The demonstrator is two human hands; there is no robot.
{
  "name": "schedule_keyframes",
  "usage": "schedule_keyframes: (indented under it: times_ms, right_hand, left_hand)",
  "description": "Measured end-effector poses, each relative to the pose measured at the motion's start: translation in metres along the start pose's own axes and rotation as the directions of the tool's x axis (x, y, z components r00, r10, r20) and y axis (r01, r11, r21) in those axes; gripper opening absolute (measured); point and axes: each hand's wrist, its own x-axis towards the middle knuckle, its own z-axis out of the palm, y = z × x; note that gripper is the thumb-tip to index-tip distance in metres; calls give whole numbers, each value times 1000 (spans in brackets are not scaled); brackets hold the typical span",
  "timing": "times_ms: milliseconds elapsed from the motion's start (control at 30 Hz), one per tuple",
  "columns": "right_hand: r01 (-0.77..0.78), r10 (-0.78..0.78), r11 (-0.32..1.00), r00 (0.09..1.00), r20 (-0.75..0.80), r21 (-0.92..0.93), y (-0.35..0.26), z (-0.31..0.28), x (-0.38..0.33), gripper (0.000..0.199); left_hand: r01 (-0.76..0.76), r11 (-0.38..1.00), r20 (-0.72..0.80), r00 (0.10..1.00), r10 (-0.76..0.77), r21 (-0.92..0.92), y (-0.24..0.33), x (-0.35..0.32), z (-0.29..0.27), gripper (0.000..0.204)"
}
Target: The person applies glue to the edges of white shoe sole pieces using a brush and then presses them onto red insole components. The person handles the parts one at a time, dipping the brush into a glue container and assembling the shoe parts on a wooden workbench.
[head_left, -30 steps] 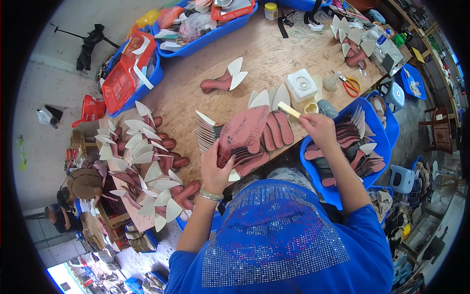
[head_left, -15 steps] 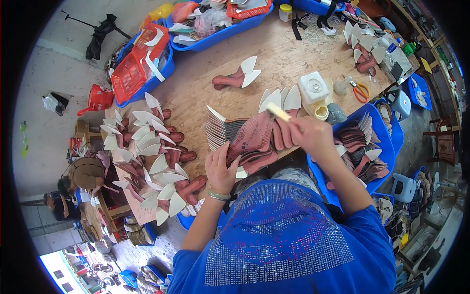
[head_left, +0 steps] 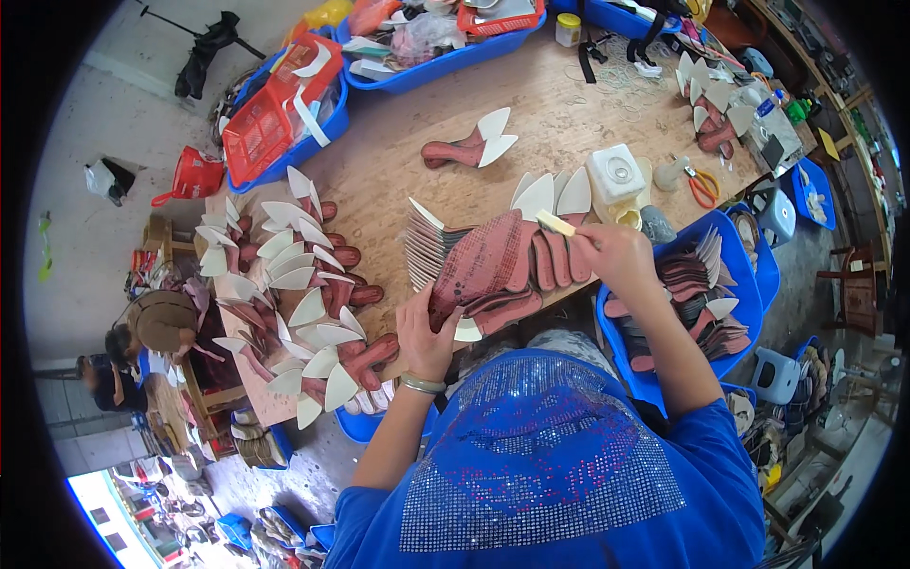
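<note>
Holding in the left hand (head_left: 424, 330) the near end of a red leaf-shaped piece (head_left: 479, 264) marked with dark dots and lines. Pinching in the right hand (head_left: 621, 258) a pale flat brush (head_left: 556, 224), with its head aimed leftward, close to the piece's far right edge. Cannot tell of any contact between brush and piece. Working with the 2 hands apart, each closed on its own thing. Wearing a pale bracelet (head_left: 422, 383) on the left wrist.

Held between the hands, across a stack of red pieces (head_left: 507, 308): that same leaf-shaped piece. Lined up just left of the right hand: red straps (head_left: 559, 258) with white tips beyond. Set just beyond the right hand: a white container (head_left: 616, 174) and a grey rounded lump (head_left: 656, 225). Lying farther off to that hand's right: orange-handled pliers (head_left: 703, 188). Placed right of the right forearm: a blue bin (head_left: 742, 261) with more red pieces inside.

Spread left of the left hand, on the wooden table (head_left: 379, 142): rows of white-tipped pieces (head_left: 292, 278). Lying well beyond both hands: a red piece with 2 white tips (head_left: 455, 152).
</note>
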Motion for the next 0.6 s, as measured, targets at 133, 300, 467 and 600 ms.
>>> schedule_keyframes:
  times_ms: [133,300,467,600]
  right_hand:
    - [100,-85,982,992,-99,163,-23,-11,2,16]
    - [209,-211,975,978,10,70,-29,3,9,13]
    - [112,-120,961,993,16,251,-30,4,24,16]
    - [55,-165,863,970,176,502,-59,10,29,16]
  left_hand:
    - [23,1000,-25,999,-23,11,-3,-9,-4,62]
    - [71,997,-48,996,-70,20,-5,-19,-11,64]
    - [193,981,-62,979,-193,-5,-11,-34,-23,65]
    - [223,975,-88,971,-222,4,-13,-40,-32,65]
